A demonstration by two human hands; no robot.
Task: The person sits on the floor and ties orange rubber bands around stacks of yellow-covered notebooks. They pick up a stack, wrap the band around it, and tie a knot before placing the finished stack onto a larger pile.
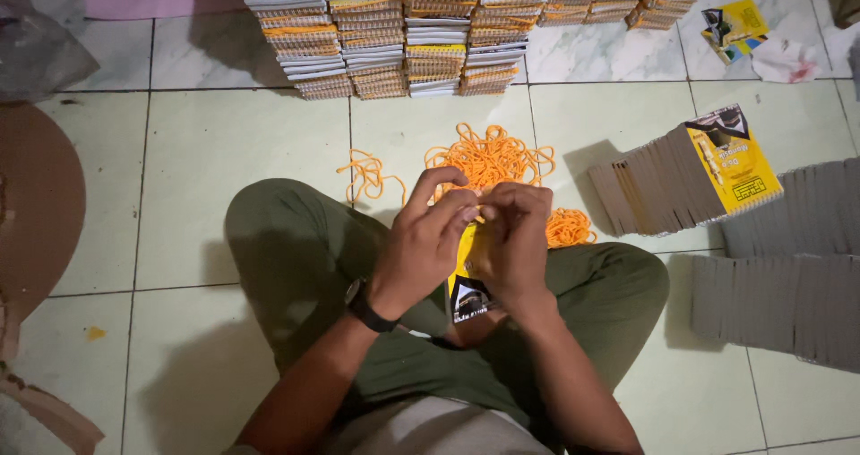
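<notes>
Left hand [425, 240]: fingers pinched on booklet's top edge.
Right hand [515, 240]: fingers closed round yellow booklet [466, 280].
Booklet axis: upright between hands.
Orange loops [488, 159]: floor, just beyond fingertips.

You're sitting cross-legged, both forearms angled in over your lap so the hands meet in the middle. Your left hand [428, 231] (black watch on that wrist) has its fingers curled, index arched up. Your right hand [518, 231] is bunched up tight, fingertips pinched against the left's.
</notes>
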